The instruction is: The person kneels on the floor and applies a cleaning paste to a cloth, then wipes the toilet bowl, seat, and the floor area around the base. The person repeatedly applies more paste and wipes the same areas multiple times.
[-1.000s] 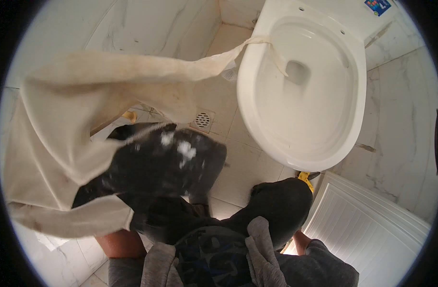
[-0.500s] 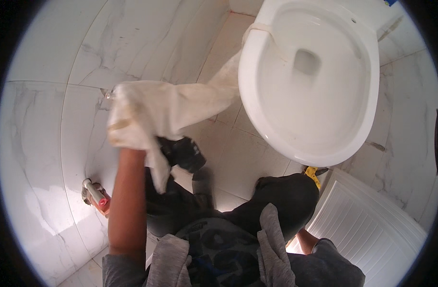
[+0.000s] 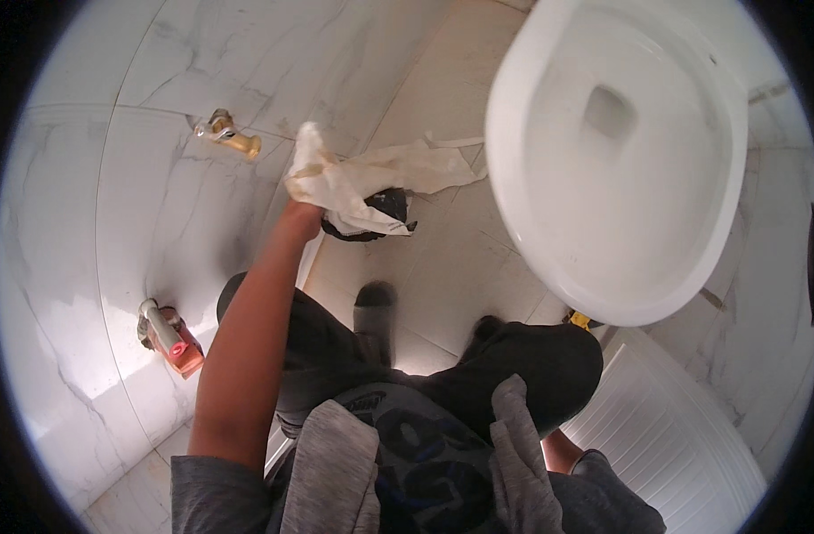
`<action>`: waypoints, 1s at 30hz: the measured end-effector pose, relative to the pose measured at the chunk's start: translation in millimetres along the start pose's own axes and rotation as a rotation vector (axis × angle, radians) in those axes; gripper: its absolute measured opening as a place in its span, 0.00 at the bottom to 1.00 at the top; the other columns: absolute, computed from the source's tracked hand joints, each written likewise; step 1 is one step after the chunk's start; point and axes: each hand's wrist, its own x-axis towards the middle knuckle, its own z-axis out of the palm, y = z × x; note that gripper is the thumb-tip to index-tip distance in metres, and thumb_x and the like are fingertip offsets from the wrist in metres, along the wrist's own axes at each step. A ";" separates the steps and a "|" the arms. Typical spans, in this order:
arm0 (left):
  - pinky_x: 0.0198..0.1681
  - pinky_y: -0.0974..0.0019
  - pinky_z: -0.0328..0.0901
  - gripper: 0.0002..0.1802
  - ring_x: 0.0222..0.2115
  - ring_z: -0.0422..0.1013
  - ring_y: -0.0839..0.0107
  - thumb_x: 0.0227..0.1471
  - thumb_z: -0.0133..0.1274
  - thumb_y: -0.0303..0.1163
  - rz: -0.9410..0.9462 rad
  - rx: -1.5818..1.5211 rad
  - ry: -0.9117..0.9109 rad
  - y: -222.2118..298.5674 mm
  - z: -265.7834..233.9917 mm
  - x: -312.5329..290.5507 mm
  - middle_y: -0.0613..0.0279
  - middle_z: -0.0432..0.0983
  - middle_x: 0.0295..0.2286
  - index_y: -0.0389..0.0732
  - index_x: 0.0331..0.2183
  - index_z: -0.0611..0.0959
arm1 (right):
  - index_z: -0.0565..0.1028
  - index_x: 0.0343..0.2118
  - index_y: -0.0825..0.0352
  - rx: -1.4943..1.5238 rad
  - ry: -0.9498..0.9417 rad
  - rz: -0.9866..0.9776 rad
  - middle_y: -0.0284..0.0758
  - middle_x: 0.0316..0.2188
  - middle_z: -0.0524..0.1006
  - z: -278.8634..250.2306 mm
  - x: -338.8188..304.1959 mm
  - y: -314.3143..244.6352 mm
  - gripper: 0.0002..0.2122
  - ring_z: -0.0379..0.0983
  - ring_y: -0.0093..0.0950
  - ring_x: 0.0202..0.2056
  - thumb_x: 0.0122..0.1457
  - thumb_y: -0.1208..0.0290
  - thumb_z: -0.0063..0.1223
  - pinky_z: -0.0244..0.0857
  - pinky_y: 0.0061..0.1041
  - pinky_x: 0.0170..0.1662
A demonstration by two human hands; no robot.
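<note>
My left hand [image 3: 304, 212] reaches forward, shut on a bunched cream, stained cloth [image 3: 349, 182] that covers most of the fingers. A strip of the cloth trails right across the floor tiles toward the white toilet bowl [image 3: 549, 267]. A small black object [image 3: 382, 206] lies on the floor, partly under the cloth. I crouch in dark trousers, with one dark-socked foot [image 3: 375, 307] below the cloth. My right hand is hidden behind my right knee; only a bit of arm shows there.
A brass tap [image 3: 231, 136] sticks out of the marble wall at the left. Lower on that wall sits a grey and pink fitting or bottle [image 3: 169, 338]. A white ribbed panel [image 3: 674, 436] lies at the lower right, with a yellow item [image 3: 581, 319] beside the bowl.
The cloth, spread wide a second ago, is now gathered into a bunch in my left hand. My view has shifted, so the toilet sits further right and the brass tap has come into sight.
</note>
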 end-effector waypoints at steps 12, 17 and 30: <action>0.53 0.58 0.69 0.33 0.50 0.75 0.62 0.46 0.65 0.44 0.227 0.630 -0.131 -51.4 25.4 29.3 0.53 0.77 0.52 0.39 0.52 0.79 | 0.78 0.44 0.67 -0.145 0.028 -0.055 0.45 0.36 0.82 -36.8 -23.4 -53.0 0.19 0.82 0.42 0.36 0.54 0.59 0.63 0.75 0.41 0.36; 0.57 0.52 0.68 0.26 0.49 0.75 0.60 0.58 0.56 0.45 -0.461 -0.739 -0.281 -85.0 28.0 36.1 0.58 0.77 0.51 0.47 0.56 0.75 | 0.78 0.45 0.67 -0.130 0.032 -0.050 0.46 0.36 0.82 -28.4 -31.7 -52.3 0.20 0.81 0.42 0.36 0.54 0.59 0.64 0.75 0.41 0.38; 0.44 0.59 0.73 0.20 0.34 0.81 0.61 0.52 0.59 0.44 -0.857 0.932 -0.194 -154.6 17.9 9.3 0.59 0.83 0.42 0.42 0.43 0.85 | 0.78 0.45 0.66 -0.118 0.004 -0.039 0.46 0.37 0.82 -11.0 -44.0 -60.0 0.21 0.81 0.42 0.38 0.53 0.58 0.65 0.75 0.42 0.41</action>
